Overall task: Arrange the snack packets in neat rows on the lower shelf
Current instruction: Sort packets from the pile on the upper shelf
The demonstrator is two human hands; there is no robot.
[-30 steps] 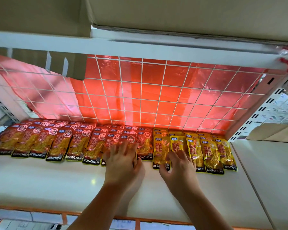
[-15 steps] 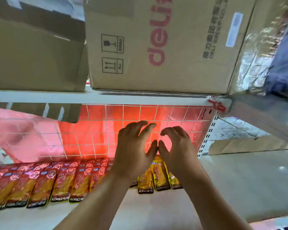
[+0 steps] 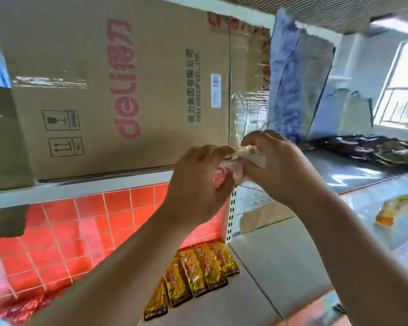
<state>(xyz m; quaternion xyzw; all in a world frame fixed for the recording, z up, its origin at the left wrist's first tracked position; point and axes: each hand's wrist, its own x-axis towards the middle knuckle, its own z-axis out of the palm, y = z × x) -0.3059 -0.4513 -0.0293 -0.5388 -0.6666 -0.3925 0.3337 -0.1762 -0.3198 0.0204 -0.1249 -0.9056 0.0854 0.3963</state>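
1. Head view, the change: a second ago both hands lay flat on the row of packets. Now they are lifted off it to the front edge of the upper shelf (image 3: 99, 187). The left hand (image 3: 198, 184) and the right hand (image 3: 278, 170) have their fingers curled, and together they pinch a pale crumpled thing (image 3: 246, 154), possibly a scrap of clear wrapping.

2. What it means: I judge the arranging to be paused. Neither hand carries a packet, and the row below is left as it lies.

3. Where the goods are: the yellow snack packets (image 3: 198, 271) lie overlapped at the back of the lower shelf (image 3: 257, 297), close to the red grid. A few red snack packets (image 3: 21, 310) show at the bottom left corner.

4. Hard to see: the forearms and the raised gaze hide most of the row, so its neatness cannot be judged. The pale thing is blurred and half buried in the fingers. The cardboard box (image 3: 104, 90) fills the top, and an orange packet (image 3: 396, 208) off to the right is smeared.
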